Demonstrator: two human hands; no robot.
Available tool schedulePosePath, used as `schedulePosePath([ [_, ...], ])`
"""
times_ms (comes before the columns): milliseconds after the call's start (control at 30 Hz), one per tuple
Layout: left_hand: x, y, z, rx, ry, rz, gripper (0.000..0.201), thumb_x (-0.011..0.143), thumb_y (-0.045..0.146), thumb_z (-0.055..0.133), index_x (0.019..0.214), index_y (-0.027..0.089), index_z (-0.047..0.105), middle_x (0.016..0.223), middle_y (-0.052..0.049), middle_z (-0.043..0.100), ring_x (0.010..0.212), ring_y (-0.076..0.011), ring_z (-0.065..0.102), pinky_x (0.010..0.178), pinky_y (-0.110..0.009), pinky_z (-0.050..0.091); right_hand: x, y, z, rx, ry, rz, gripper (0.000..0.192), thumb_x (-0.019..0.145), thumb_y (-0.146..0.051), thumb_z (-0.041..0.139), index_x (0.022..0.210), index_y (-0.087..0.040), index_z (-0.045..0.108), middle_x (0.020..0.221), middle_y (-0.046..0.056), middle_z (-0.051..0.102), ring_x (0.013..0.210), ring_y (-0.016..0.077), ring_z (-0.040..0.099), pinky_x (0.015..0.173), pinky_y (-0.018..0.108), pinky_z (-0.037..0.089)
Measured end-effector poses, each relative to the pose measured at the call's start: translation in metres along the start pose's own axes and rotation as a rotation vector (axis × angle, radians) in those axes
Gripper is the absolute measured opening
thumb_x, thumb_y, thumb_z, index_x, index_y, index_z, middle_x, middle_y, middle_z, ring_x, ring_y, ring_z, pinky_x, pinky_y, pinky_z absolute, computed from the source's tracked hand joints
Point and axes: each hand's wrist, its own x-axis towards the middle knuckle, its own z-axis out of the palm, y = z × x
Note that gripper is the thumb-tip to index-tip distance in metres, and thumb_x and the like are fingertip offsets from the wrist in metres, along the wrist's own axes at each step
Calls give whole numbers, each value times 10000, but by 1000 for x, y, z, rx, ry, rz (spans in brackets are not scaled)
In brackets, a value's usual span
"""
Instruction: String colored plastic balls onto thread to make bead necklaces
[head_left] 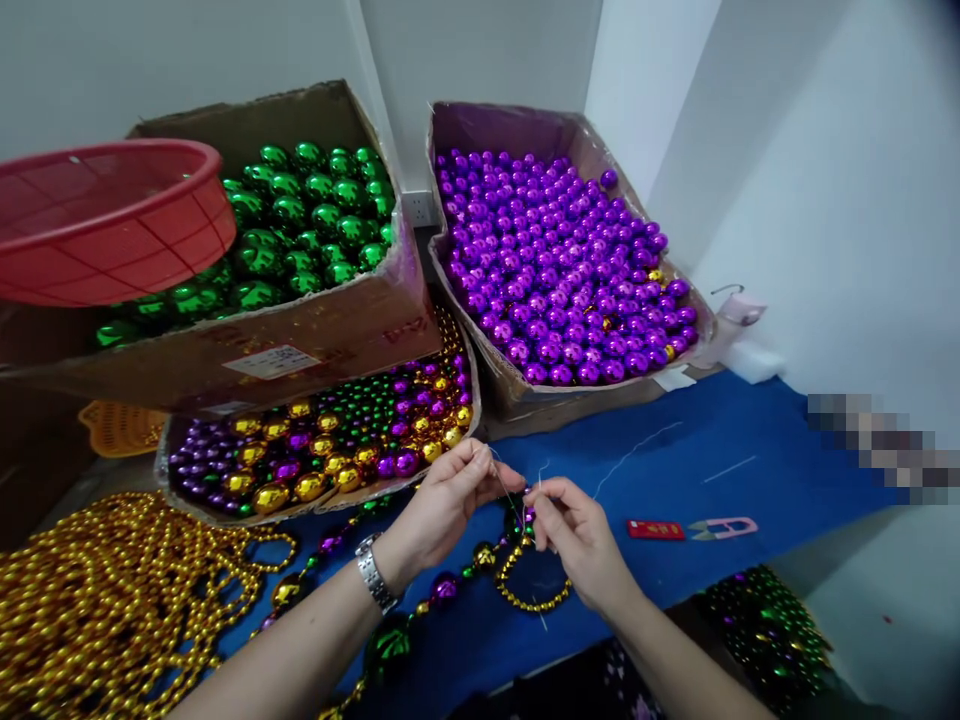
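We're pinching a thin thread between both hands over the blue table: left hand is clamping the thread end between thumb and fingertip, right hand is gripping it just beside, near a small bead at its fingertips. The bead string is trailing down and toward us from the grip, mixing gold, purple and green. Looks like we're threading or tying off; the next move is calling for steady thread tension and a fine pinch. To the right of the grip, a snipper and a red tag are lying apart. Beyond the grip, boxes of purple balls, green balls and mixed beads are sitting close. To the left, gold bead strands are crowding the table.
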Motion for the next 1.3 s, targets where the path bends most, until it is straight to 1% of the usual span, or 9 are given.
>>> schedulePosePath([
  [133,-1,-1,-3,-24,18,8,180,885,288,516,772,150,536,949,-86,649,922,-199,603,900,-391,427,0,0,-3,-9,-2,1,182,918,-347,509,930,-183,585,571,-44,529,528,75,497,518,182,381],
  [367,-5,-8,-2,-33,53,-34,193,892,293,502,760,154,510,716,-11,577,654,-139,599,696,-316,484,1,-1,-2,-9,-16,-4,175,909,-345,518,913,-185,589,666,-30,548,545,74,539,524,184,414],
  [533,-9,-8,-1,-21,38,-64,177,873,269,541,759,132,537,752,-21,566,675,-123,589,712,-293,485,0,0,-1,-17,-21,8,179,904,-348,525,910,-183,593,641,-31,553,545,81,551,527,185,428],
  [667,-13,-13,-5,3,96,-73,97,808,192,629,846,130,565,786,-30,586,727,-142,614,722,-276,484,-2,2,0,-24,9,19,201,905,-365,519,925,-179,591,596,-26,567,545,96,561,523,194,432],
  [833,-17,-24,-14,-29,142,-67,125,793,174,641,894,154,570,765,-6,587,634,-104,581,718,-301,506,-5,11,1,-26,84,38,241,907,-396,502,923,-171,584,567,-23,563,527,103,546,516,208,429],
  [967,-19,-2,-21,123,64,55,185,816,191,609,999,189,579,841,-19,614,578,-82,531,704,-314,518,-7,15,0,-28,99,57,263,897,-422,506,909,-172,586,565,-24,551,519,104,535,505,208,419],
  [1100,-19,35,-31,700,-32,267,283,807,182,604,1087,214,638,940,-75,666,824,-185,612,765,-292,490,-6,14,-1,-35,102,56,253,903,-414,502,905,-176,586,536,-37,520,510,98,511,517,205,407],
  [1200,-20,45,-36,1005,105,495,266,797,162,604,1030,252,697,1024,-64,682,974,-208,591,921,-304,420,-6,14,0,-37,99,47,245,910,-406,493,896,-178,582,536,-42,502,506,93,493,519,202,397],
  [1300,-18,40,-36,948,365,581,248,788,202,629,1018,259,702,1014,-44,691,909,-192,614,900,-301,447,-6,16,1,-45,91,39,232,922,-391,476,907,-181,572,541,-45,492,512,93,488,516,201,393],
])
